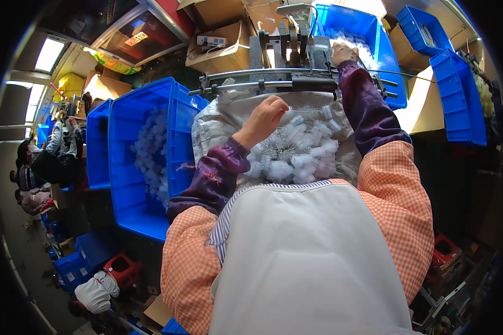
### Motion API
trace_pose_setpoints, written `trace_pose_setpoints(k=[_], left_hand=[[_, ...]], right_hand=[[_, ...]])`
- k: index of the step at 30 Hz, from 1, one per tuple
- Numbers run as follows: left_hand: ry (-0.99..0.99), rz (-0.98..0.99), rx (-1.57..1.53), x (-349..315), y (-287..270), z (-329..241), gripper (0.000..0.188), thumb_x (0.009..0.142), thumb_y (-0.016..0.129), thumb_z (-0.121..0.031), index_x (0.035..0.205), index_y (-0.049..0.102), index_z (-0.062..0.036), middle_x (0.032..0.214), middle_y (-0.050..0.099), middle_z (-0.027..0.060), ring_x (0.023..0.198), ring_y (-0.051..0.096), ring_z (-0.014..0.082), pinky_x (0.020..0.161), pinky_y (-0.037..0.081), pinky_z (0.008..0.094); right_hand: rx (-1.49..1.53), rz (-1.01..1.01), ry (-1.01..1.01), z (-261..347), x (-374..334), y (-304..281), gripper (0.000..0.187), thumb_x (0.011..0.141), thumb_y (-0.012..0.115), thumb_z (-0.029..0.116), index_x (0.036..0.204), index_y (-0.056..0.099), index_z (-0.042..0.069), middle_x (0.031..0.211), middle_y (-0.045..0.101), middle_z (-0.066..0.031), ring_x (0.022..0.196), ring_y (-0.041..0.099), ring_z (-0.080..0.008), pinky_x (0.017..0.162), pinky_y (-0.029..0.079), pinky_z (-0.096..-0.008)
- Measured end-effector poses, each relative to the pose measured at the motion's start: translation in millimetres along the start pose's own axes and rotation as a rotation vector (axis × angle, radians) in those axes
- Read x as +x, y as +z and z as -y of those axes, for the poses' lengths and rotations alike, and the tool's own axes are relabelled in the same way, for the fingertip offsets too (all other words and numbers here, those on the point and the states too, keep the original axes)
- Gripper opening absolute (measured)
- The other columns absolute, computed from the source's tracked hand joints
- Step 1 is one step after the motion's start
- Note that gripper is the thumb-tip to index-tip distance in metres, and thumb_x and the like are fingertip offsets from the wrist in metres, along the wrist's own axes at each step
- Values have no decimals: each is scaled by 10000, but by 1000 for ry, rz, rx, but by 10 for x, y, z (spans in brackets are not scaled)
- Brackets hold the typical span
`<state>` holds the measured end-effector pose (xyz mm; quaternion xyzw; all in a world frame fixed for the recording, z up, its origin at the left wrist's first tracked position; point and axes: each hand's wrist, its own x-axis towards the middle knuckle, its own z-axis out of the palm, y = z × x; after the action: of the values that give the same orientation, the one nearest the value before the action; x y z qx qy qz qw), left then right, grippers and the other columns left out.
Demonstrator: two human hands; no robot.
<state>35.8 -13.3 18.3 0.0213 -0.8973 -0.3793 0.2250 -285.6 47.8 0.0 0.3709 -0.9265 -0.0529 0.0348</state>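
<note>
My left hand [267, 119] hovers over a pale woven sheet [209, 125], its thumb and fingers pinched together. A thin pale line shows by the fingertips, too small to name. Below that hand lies a heap of small translucent white plastic pieces [304, 159], some with rows of fine teeth, mixed with thin wires. My right hand [345, 54] reaches farther forward, its fingers curled, beside the machine and at the near side of a blue bin [388, 53] holding more white pieces. What the right fingers hold, if anything, is hidden.
Ahead stands a bench machine [288, 50] with horizontal metal rods [251, 72]. A large blue crate [142, 218] with white pieces is at my left. More blue bins [458, 100] and cardboard boxes [223, 47] stand around. Other people [98, 291] sit at the far left.
</note>
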Motion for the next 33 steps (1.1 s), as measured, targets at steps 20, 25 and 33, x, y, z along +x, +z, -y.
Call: trace_pose_setpoints(k=[20, 25, 33], left_hand=[[-295, 477, 404, -261, 154, 91, 313, 736, 647, -271, 967, 599, -65, 974, 576, 149, 909, 545, 297, 786, 444, 389], [-181, 532, 328, -412, 217, 253, 190, 727, 620, -222, 837, 636, -67, 881, 612, 114, 838, 555, 305, 749, 441, 390], [-194, 452, 307, -407, 225, 178, 145, 736, 614, -208, 772, 643, -71, 777, 620, 108, 797, 560, 307, 705, 449, 403]], right_hand=[[346, -292, -180, 262, -282, 211, 195, 824, 531, 231, 980, 581, 124, 934, 571, -63, 934, 546, -274, 783, 425, -391], [187, -274, -139, 358, -93, 317, 176, 818, 535, 229, 970, 590, 159, 961, 564, -41, 1016, 495, -240, 840, 371, -399], [287, -304, -208, 322, -16, 383, 188, 834, 511, 276, 952, 587, 151, 981, 568, -34, 1008, 494, -244, 844, 348, -393]])
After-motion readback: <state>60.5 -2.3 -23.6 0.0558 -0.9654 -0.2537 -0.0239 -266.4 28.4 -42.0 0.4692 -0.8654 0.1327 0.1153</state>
